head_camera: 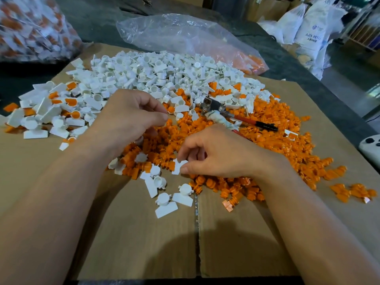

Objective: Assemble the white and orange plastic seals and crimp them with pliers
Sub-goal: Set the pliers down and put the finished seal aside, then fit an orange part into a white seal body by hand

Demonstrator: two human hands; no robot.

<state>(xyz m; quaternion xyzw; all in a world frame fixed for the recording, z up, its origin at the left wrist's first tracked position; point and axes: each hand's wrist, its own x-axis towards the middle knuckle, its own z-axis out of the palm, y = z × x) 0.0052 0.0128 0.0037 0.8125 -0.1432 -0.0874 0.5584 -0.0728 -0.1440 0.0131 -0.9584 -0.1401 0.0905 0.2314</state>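
My right hand pinches a white seal body between thumb and forefinger, low over the orange pile. My left hand hovers above the edge of that pile with fingers curled; a white piece shows under its palm, and whether it holds it is unclear. White seal bodies are heaped at the back. Several loose white ones lie in front of my hands. The pliers, with red handles, lie on the pile behind my right hand.
Assembled white-and-orange seals lie heaped at the left. All rests on flattened cardboard. A clear plastic bag with orange parts lies behind; a full bag of seals stands far left. White sacks stand far right.
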